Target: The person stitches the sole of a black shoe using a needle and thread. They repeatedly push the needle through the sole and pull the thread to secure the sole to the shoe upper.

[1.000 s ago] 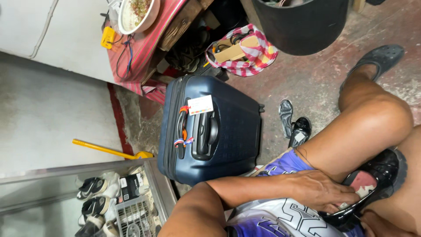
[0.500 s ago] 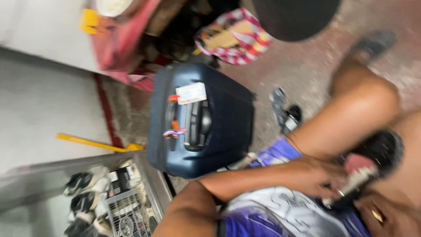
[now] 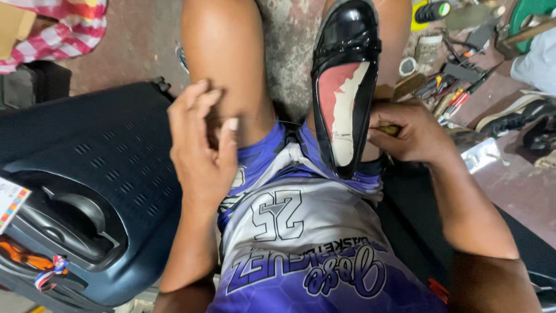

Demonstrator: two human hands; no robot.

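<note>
Black shoe [image 3: 346,87] sole-up on my lap, red lining peeling; my right hand [image 3: 408,132] beside it, closed on a small tool [image 3: 390,130]; my left hand [image 3: 200,148] loosely open on my knee, beside a dark suitcase [image 3: 92,185]

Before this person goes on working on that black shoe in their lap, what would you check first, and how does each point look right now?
1. Black shoe steady on the lap, sole up: ok.
2. Right hand beside the shoe, closed around a small yellowish object: ok; what the object is, cannot tell.
3. Left hand steadying the shoe: not ok, it rests on the thigh, apart from the shoe.
4. Red sole lining intact: not ok, partly peeled, pale layer showing.
5. Tools on the floor near the right hand: ok.
6. Dark suitcase clear of the left arm: not ok, close against it.
</note>
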